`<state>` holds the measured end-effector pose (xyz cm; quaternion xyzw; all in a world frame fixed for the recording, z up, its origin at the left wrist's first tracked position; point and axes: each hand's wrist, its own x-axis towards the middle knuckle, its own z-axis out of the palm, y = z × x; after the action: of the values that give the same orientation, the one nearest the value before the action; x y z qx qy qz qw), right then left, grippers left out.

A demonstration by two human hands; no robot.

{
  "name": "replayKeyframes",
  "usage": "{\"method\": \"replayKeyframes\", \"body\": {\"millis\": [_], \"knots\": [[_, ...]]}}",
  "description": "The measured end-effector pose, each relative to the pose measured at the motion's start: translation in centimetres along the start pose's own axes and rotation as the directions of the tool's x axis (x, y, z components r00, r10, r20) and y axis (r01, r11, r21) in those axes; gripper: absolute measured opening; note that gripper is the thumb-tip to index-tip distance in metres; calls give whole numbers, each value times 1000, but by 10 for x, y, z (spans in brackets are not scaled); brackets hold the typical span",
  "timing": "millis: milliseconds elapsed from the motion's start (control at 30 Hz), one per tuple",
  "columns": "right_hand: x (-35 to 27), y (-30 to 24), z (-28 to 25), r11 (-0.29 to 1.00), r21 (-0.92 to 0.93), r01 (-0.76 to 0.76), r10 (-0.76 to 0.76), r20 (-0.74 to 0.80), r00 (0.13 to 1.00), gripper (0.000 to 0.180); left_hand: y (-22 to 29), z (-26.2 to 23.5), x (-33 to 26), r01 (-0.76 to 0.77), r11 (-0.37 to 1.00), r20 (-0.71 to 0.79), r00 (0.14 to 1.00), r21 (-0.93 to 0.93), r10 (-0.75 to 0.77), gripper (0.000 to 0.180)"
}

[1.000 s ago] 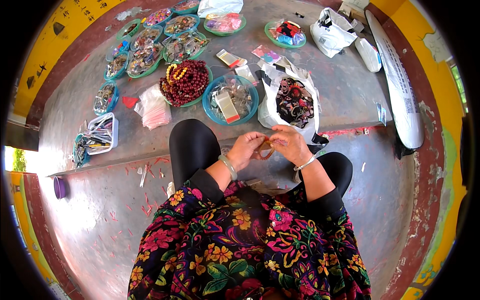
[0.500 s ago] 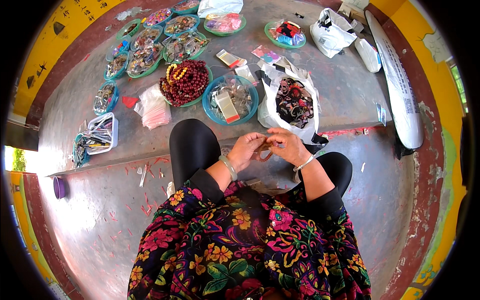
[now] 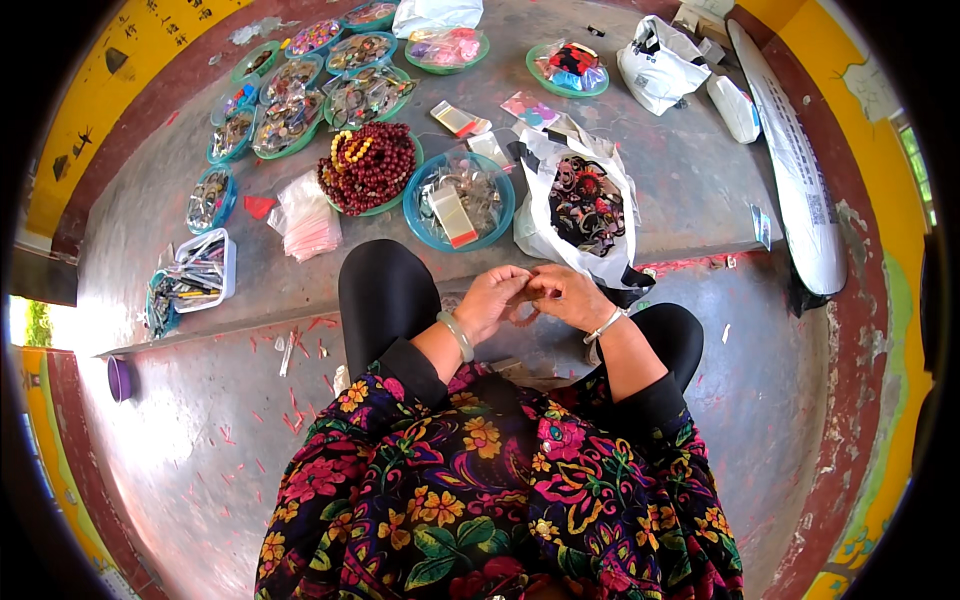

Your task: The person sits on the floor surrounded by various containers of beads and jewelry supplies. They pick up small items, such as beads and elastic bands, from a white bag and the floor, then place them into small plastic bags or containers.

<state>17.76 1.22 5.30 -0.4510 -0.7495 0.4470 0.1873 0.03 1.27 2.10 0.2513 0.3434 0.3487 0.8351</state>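
Between my knees, my left hand (image 3: pixel 497 298) and my right hand (image 3: pixel 572 297) meet at the fingertips, both closed. They pinch a small brown ring-shaped band (image 3: pixel 524 317) whose lower loop hangs below the fingers. Whether it is a bracelet or a hair tie is too small to tell, and my fingers hide its upper part. Just beyond my right hand stands an open white plastic bag (image 3: pixel 540 205) full of black, pink and red looped items (image 3: pixel 588 208). Beyond my left hand sits a blue bowl (image 3: pixel 411 222) with small bagged pieces and a pale card pack (image 3: pixel 452 217).
Dark red bead strings (image 3: pixel 368 180) fill a green bowl. Clear plastic sleeves (image 3: pixel 310 222) and a white basket of pens or tools (image 3: pixel 203 270) lie leftward. Several trinket bowls stand farther back. White bags (image 3: pixel 662 68) and a long silver wrapped object (image 3: pixel 790 165) are at right.
My right hand's fingers have curled in closer against my left fingertips. The brown band stays between the hands, its hanging loop slightly turned.
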Motion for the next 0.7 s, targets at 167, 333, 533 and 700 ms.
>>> {"method": "replayKeyframes", "body": {"millis": [167, 333, 533, 700], "knots": [[0, -2, 12, 999, 24, 40, -30, -332, 943, 26, 2, -12, 6, -18, 1000, -85, 996, 8, 19, 13], [-1, 8, 15, 1000, -6, 14, -15, -346, 938, 26, 4, -9, 4, -18, 999, -55, 998, 26, 19, 13], [0, 10, 15, 997, 70, -27, 48, -312, 949, 26, 1, -8, 4, -17, 1000, -42, 999, 13, 18, 14], [0, 19, 17, 994, 109, -20, 50, -280, 959, 27, 3, -6, 1, -6, 1000, 0, 1000, 11, 6, 13]]}}
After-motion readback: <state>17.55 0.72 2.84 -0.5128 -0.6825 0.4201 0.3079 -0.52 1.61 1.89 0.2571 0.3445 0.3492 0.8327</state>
